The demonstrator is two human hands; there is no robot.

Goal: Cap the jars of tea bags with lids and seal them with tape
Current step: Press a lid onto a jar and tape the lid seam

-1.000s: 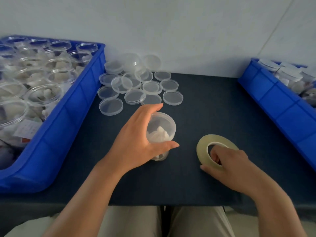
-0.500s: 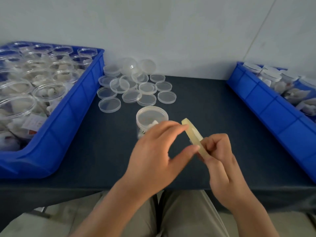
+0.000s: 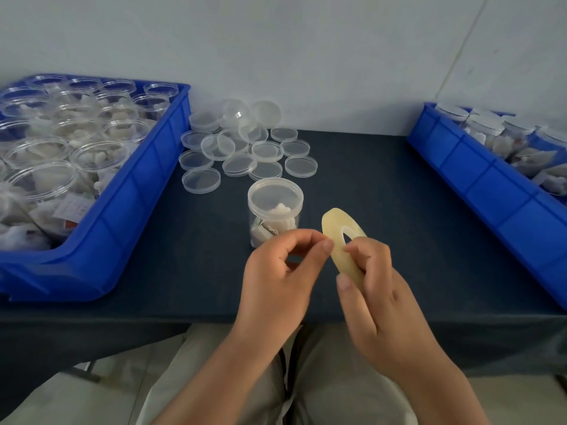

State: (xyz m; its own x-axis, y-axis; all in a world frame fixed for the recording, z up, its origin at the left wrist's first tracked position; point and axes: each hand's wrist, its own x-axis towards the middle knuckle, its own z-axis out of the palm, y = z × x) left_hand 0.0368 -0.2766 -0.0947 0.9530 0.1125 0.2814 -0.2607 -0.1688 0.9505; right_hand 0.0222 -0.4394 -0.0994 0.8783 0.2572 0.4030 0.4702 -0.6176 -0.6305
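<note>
Dark blue surface (image 3: 383,185) fills mid-frame. Left hand (image 3: 276,280) and right hand (image 3: 371,289) sit low centre, with the capped jar (image 3: 274,219) upright just above them, nearer the left. The right grips the tape roll (image 3: 333,228), tilted on edge and leaning up-left. Left fingertips pinch its rim, probably hunting for the end.

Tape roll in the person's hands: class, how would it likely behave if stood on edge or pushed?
The tape roll is a thin, narrow ring, so on edge it would probably roll or topple flat. It looks light: the right hand holds it by thumb and fingertips. Lying flat, it would likely slide, not tip.
</note>
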